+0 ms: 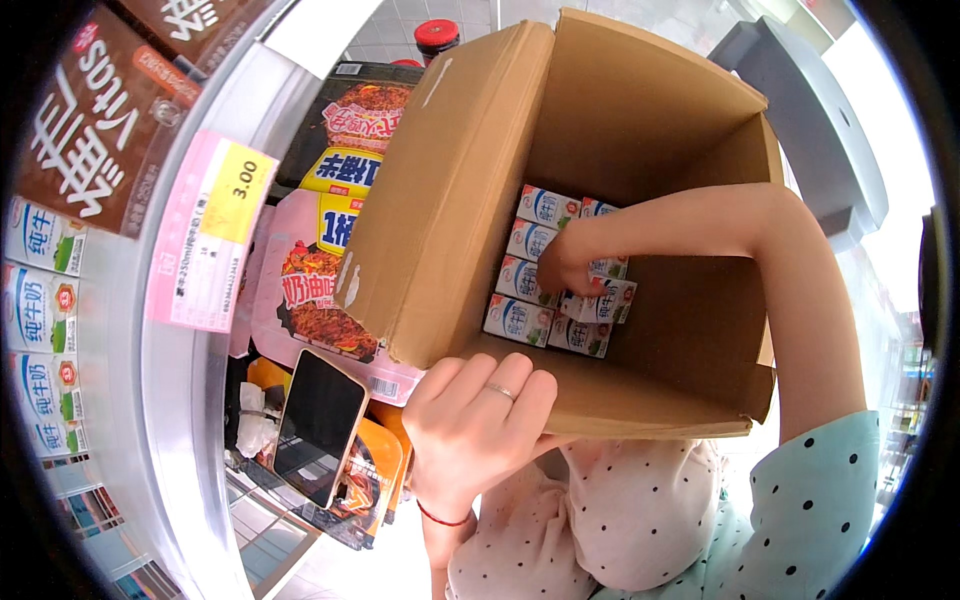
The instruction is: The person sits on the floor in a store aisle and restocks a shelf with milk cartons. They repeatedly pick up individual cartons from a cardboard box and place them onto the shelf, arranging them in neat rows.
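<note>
An open cardboard box [457, 187] is tilted before me, with several small milk cartons [517, 321] packed in rows against its left inner side. My right hand [574, 259] reaches down inside, fingers bent around the left end of a milk carton [611, 300] that sits raised and skewed over its neighbours. Part of the grip is hidden behind the hand and the cartons. On the near rim of the box my left hand [480, 420], with a ring and a red cord at the wrist, is closed over the cardboard edge.
At left is a metal shelf edge [161, 390] with a price tag [214, 232]; milk cartons [41, 311] and brown drink packs [97, 127] stand behind it. A smartphone [321, 427] lies on packaged food [375, 465] beside the box. Behind at right is a grey plastic object [817, 127].
</note>
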`<action>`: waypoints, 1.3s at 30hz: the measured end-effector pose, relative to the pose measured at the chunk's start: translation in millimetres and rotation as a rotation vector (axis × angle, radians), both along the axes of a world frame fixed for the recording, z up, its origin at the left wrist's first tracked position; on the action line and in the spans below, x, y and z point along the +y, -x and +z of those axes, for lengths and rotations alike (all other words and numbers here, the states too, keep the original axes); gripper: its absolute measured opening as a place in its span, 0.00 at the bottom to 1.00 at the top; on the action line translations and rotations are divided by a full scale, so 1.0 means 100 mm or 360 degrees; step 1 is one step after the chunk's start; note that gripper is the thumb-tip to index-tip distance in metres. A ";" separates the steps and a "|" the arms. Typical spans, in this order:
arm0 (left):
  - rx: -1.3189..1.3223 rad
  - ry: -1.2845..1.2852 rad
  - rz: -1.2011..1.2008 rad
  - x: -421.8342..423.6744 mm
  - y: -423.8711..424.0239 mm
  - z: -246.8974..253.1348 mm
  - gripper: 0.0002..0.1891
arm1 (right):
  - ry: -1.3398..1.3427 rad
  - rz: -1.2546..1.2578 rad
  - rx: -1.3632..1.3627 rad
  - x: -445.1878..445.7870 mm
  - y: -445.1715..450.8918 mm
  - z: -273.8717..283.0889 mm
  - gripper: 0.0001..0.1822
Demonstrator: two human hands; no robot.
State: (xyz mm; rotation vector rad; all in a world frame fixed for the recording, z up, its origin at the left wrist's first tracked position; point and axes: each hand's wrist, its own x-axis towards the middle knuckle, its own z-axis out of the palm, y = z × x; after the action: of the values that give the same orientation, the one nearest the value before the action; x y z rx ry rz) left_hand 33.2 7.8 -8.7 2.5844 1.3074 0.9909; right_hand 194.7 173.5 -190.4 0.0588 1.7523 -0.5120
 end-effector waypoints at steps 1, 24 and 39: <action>0.0013 0.0009 0.0019 -0.01 0.02 -0.01 0.19 | -0.0070 0.0008 -0.0219 0.02 0.12 0.17 0.32; -0.0116 -0.0074 -0.0059 -0.09 0.08 -0.18 0.24 | 0.0648 -0.0530 0.0261 0.29 0.29 2.45 0.25; -0.0687 -0.0002 0.0098 -0.21 -0.03 -0.42 0.28 | 0.0961 -0.0586 0.2408 -0.20 0.92 3.75 0.31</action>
State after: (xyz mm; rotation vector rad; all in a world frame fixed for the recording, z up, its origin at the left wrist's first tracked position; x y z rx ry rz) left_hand 36.6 -13.3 -50.9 2.1658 1.2664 1.4549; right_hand 103.1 153.7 184.3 -0.5887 2.9372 -1.6102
